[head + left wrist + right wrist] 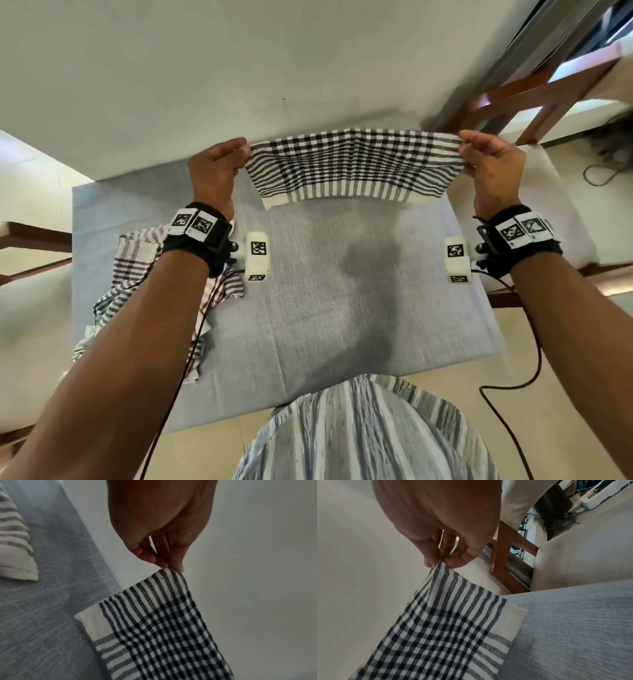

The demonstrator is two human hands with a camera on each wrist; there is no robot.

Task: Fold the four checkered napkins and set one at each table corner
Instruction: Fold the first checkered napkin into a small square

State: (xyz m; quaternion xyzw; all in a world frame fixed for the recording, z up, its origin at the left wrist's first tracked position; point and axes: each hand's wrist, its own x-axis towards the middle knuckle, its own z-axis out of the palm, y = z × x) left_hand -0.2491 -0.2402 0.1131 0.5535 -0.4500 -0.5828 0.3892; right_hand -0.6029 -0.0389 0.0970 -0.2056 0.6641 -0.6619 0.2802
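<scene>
1. Black-and-white checkered napkin [346, 168] hanging stretched in the air over the far edge of the counter [342, 308], its white-hemmed lower edge just above the grey cloth.
2. Left hand [214, 173] pinching the napkin's upper left corner between thumb and fingertips [178, 566].
3. Right hand [493, 171] pinching the upper right corner the same way, fingertips [429, 562] closed on the fabric.
4. Crumpled pile of striped napkins [137, 284] lying on the counter's left side, under the left forearm.
5. Wooden chair [534, 92] standing beyond the right corner.
</scene>
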